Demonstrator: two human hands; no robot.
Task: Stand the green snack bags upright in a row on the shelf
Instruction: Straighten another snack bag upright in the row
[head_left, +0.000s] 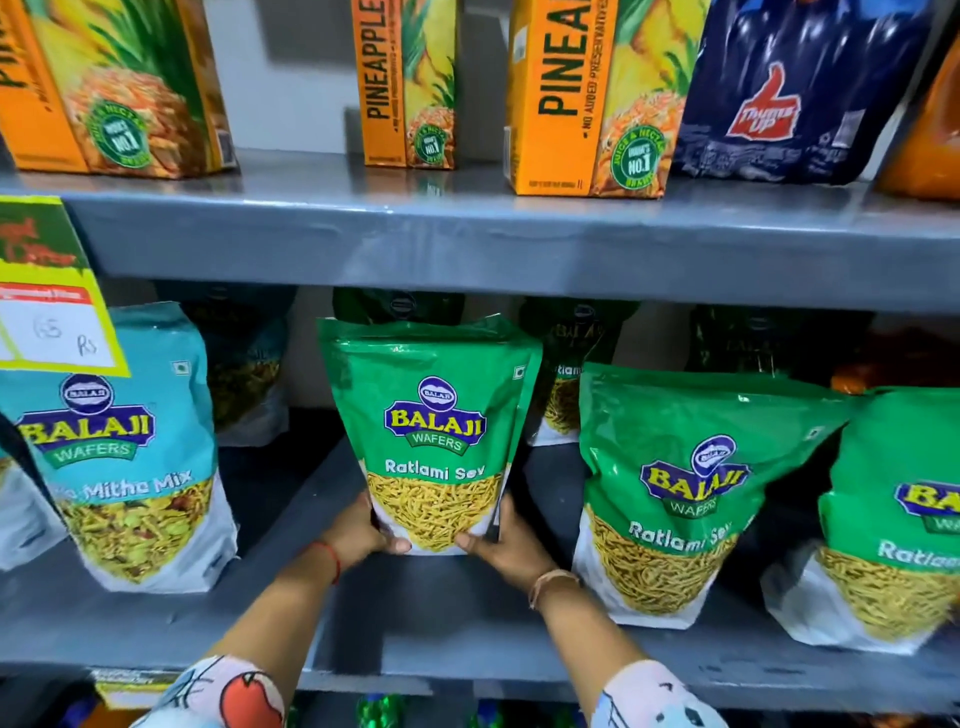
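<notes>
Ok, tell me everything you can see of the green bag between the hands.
The bag is a glossy green plastic pouch printed Balaji Wafers, Ratlami Sev, with pictured yellow sev over a white base and a flat sealed top. It stands about upright, front facing out, its base at the grey shelf; whether it rests there I cannot tell. The left hand and right hand grip its bottom corners, thumbs in front. A dark bag stands behind it.

I see a red thread (335, 562) on the wrist of the left hand (358, 535), and a thin pale band (551, 583) by the right hand (511, 545). The left sleeve (244, 696) is white with red cartoon print, the right sleeve (654, 701) white with blue.
</notes>
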